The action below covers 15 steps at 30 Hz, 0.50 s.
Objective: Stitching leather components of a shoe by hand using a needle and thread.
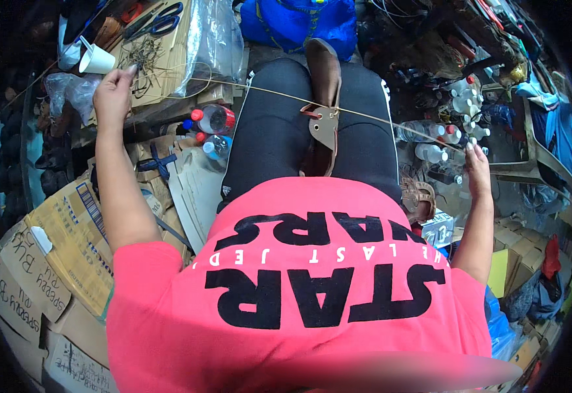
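Note:
A brown leather shoe (325,131) stands lengthwise between my thighs, its toe end pointing away from me. A thin tan cord (377,119) passes through the shoe's upper near the eyelets and stretches out to both sides. At the far left, my left hand (113,95) is closed in a pinch on one end of the cord, beside a white cup (97,60). My right hand (478,171), out to the right above several plastic bottles, pinches the other end. Both arms are spread wide. A slack loop of cord curls near the left hand.
On the left, a cardboard-topped surface (161,56) carries scissors (166,18) and a tangle of dark strands (143,59). Capped bottles (215,120) lie beside my left leg. A blue bag (299,26) sits ahead. Flattened cardboard boxes (70,229) fill the lower left.

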{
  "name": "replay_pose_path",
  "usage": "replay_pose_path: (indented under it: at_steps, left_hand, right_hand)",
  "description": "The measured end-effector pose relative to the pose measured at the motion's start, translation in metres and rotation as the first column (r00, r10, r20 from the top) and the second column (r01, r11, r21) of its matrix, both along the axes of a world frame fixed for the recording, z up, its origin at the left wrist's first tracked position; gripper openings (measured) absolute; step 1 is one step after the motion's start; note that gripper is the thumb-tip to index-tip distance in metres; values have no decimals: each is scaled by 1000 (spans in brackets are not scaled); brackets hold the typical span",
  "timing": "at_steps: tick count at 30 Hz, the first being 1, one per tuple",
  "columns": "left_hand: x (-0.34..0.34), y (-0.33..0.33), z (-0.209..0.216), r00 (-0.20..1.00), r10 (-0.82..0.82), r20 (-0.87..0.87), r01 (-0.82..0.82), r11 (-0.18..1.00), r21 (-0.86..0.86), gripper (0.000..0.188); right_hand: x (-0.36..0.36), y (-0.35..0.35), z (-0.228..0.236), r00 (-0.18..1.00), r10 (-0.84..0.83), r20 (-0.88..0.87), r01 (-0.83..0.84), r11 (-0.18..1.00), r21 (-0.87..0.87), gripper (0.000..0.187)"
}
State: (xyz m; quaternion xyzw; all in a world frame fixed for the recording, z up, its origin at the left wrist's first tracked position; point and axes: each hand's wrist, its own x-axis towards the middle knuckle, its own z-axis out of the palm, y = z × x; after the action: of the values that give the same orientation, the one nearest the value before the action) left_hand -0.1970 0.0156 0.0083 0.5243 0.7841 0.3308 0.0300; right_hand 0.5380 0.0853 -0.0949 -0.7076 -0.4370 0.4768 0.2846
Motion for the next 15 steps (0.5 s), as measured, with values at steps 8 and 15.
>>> replay_pose_path:
  at_steps: [8,15]
  left_hand:
    - [11,20,16,958,263,-117,-272,960,-66,34]
    - [208,53,7,639,-767,-54,768,633,97,45]
  right_hand:
    - [48,1,-9,998,20,68,-19,1000,-24,25]
    - [1,14,13,968,115,223,-135,988,76,30]
